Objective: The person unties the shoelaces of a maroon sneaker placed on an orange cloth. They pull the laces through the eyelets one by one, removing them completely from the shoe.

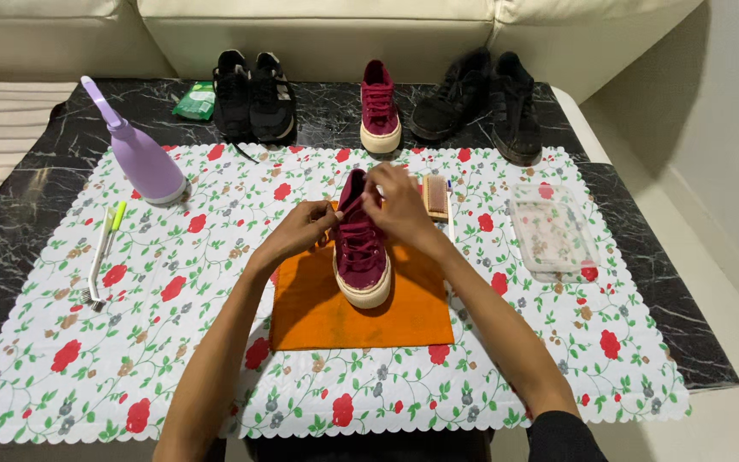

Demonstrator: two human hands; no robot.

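Pinching at the laces near the collar of a maroon sneaker (362, 248), the left hand (305, 228) and the right hand (399, 205) each have their grip closed on the shoe's upper part, fingers together on the lacing. That sneaker stands toe toward the person on an orange cloth (361, 312), in the middle of a floral mat (173, 325) that covers a dark marble bench (10, 231). Just beside the right hand at 3 o'clock lies a wooden brush (435, 197). Further out at 3 o'clock sits a clear plastic tray (552, 231). At 12 o'clock the matching maroon shoe (380, 109) stands between a black pair with stripes (254, 96) and a plain black pair (485, 103). At 10 o'clock stands a lilac bottle (138, 150), a green packet (195, 101) behind it, and at 9 o'clock a thin brush (100, 257).
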